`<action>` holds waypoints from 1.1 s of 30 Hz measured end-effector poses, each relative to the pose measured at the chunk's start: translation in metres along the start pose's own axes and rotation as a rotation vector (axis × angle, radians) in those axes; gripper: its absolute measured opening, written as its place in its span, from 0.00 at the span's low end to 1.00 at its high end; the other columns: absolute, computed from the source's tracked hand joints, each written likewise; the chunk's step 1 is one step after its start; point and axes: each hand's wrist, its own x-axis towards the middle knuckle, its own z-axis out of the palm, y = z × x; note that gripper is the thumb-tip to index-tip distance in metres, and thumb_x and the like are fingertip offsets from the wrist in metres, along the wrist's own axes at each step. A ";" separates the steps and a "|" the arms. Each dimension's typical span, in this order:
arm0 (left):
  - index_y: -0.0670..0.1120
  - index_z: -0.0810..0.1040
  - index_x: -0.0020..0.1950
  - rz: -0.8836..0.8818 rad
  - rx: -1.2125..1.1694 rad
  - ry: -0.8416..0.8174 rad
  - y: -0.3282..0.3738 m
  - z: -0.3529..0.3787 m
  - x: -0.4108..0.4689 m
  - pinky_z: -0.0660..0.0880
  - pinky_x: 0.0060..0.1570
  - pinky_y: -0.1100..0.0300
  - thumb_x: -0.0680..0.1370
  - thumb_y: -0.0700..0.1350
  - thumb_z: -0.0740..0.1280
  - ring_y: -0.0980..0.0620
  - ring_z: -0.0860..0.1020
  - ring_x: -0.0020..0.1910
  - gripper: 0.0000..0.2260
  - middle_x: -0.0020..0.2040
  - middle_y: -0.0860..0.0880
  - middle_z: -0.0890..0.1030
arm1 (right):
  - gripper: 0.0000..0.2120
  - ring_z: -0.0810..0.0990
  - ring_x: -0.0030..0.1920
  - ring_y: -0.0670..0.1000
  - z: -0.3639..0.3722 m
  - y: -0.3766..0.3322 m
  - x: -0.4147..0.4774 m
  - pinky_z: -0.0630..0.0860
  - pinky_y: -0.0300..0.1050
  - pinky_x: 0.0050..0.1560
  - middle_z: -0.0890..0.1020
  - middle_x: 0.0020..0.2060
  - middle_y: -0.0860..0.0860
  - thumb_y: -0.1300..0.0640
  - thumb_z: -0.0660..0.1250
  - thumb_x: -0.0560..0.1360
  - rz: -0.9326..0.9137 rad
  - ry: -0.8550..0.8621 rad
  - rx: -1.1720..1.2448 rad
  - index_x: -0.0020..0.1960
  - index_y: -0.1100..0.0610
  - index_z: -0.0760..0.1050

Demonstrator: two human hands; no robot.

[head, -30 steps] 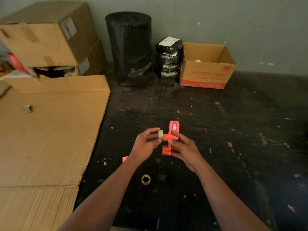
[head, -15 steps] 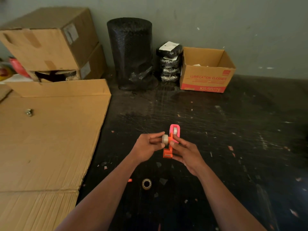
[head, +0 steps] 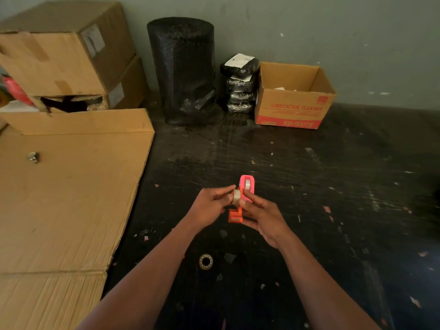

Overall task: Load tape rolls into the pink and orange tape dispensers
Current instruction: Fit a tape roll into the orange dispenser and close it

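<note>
While the pink dispenser (head: pixel 247 186) holds a roll, left hand (head: pixel 209 206) pinches a tape roll (head: pixel 236 196); right hand (head: pixel 262 216) grips the orange dispenser (head: pixel 235 214).

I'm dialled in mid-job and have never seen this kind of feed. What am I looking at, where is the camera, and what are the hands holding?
There is no machine here: a person works with two bare hands, and the one picture comes from a camera on their head, looking forward and down. The left hand pinches a small tape roll against the orange dispenser. The right hand holds that and the pink dispenser, which already shows a roll inside. They are held above a dark, scuffed table. On it lie a flat cardboard sheet at the left, a small metal ring near the forearms, and, by the wall, a black wrapped roll and an open box.
</note>
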 end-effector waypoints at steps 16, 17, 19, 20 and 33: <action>0.51 0.66 0.78 -0.476 0.767 0.410 -0.114 -0.026 -0.031 0.74 0.67 0.44 0.77 0.48 0.75 0.36 0.70 0.72 0.32 0.74 0.41 0.69 | 0.21 0.89 0.54 0.50 -0.006 0.016 0.013 0.84 0.54 0.59 0.89 0.56 0.52 0.61 0.72 0.79 0.090 0.085 -0.005 0.70 0.48 0.78; 0.51 0.65 0.79 -0.508 0.762 0.402 -0.117 -0.026 -0.033 0.74 0.66 0.44 0.77 0.49 0.74 0.35 0.70 0.72 0.32 0.74 0.40 0.68 | 0.21 0.89 0.54 0.50 -0.006 0.016 0.013 0.84 0.54 0.58 0.89 0.55 0.51 0.61 0.72 0.79 0.094 0.087 -0.001 0.70 0.47 0.78; 0.51 0.65 0.79 -0.531 0.754 0.395 -0.122 -0.024 -0.035 0.75 0.65 0.44 0.79 0.48 0.72 0.35 0.71 0.71 0.30 0.74 0.39 0.69 | 0.21 0.89 0.53 0.50 -0.007 0.017 0.013 0.84 0.54 0.59 0.90 0.54 0.50 0.61 0.71 0.80 0.101 0.087 0.004 0.70 0.48 0.77; 0.50 0.65 0.79 -0.522 0.761 0.404 -0.123 -0.024 -0.035 0.76 0.65 0.44 0.79 0.47 0.71 0.35 0.72 0.70 0.29 0.73 0.39 0.70 | 0.21 0.89 0.54 0.50 -0.008 0.017 0.013 0.84 0.55 0.59 0.90 0.54 0.50 0.61 0.71 0.80 0.103 0.089 0.006 0.70 0.48 0.77; 0.52 0.72 0.74 -0.112 0.001 0.284 -0.033 -0.008 -0.006 0.84 0.54 0.45 0.75 0.42 0.77 0.52 0.81 0.60 0.29 0.61 0.52 0.83 | 0.22 0.88 0.56 0.51 -0.002 0.006 0.011 0.84 0.53 0.57 0.89 0.57 0.52 0.60 0.72 0.79 0.059 0.076 -0.012 0.71 0.47 0.77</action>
